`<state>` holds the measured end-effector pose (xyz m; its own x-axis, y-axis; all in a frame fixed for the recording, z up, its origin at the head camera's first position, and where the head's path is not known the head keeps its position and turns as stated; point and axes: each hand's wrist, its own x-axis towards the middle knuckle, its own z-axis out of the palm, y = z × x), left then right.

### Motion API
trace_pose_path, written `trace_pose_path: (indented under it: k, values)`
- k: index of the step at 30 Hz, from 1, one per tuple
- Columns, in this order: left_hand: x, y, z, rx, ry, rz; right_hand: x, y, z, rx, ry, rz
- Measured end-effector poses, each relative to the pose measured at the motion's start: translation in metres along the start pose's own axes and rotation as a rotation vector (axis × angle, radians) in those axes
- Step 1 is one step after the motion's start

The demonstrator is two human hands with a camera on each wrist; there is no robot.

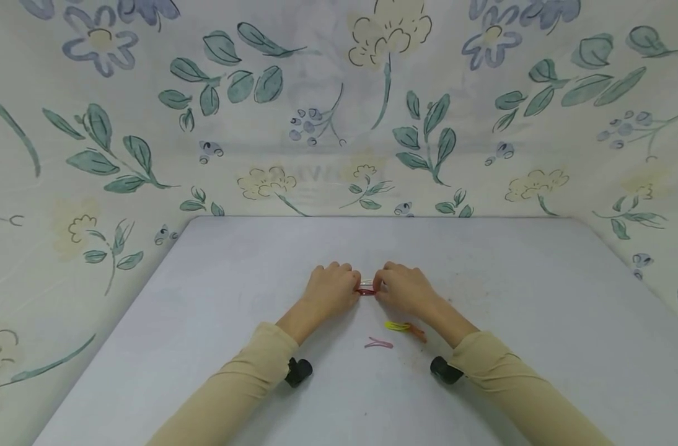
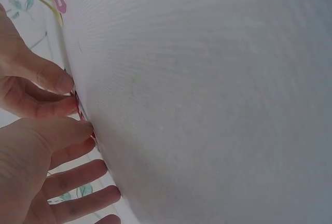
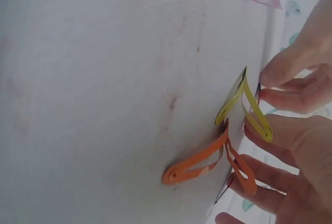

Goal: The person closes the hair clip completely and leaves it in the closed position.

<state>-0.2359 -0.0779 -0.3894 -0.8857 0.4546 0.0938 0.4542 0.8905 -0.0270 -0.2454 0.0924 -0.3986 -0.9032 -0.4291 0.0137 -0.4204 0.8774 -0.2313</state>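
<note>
The left hand [image 1: 332, 288] and the right hand [image 1: 406, 288] meet near the middle of the white desk [image 1: 233, 266], each clamped with thumb and forefinger on the red clip [image 1: 367, 292], the left hand at its left end and the right hand at its right end. The red clip is low over the desk between the two sets of fingertips; whether it touches the surface is hard to tell. Just beyond it, also between the hands, is a whitish clip [image 1: 367, 283], mostly hidden, and it is not possible to tell whether the fingers touch it. The other fingers of the left hand spread apart in the left wrist view. Nearer the person, three clips lie loose directly on the desk: the yellow clip [image 1: 396, 326] and the orange clip [image 1: 417, 333] end to end, close to the right wrist, and the pink clip [image 1: 382, 344] a little nearer and to the left. All three stand open in a V. Tan sleeves [image 1: 222, 396] cover both forearms, with a black device [image 1: 300, 373] at the left cuff and another at the right. Behind the desk hangs a flowered cloth [image 1: 328, 74].
</note>
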Motion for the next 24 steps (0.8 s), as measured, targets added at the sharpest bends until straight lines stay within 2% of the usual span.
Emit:
trace_pose_path:
  k: [9, 24]
  values:
    - [-0.002, -0.001, 0.001, -0.009, 0.024, 0.006, -0.004, 0.002, -0.004, 0.046, -0.031, -0.018]
    - [-0.011, -0.002, 0.000, -0.036, 0.011, 0.012, -0.015, 0.007, -0.006, 0.146, -0.061, -0.024]
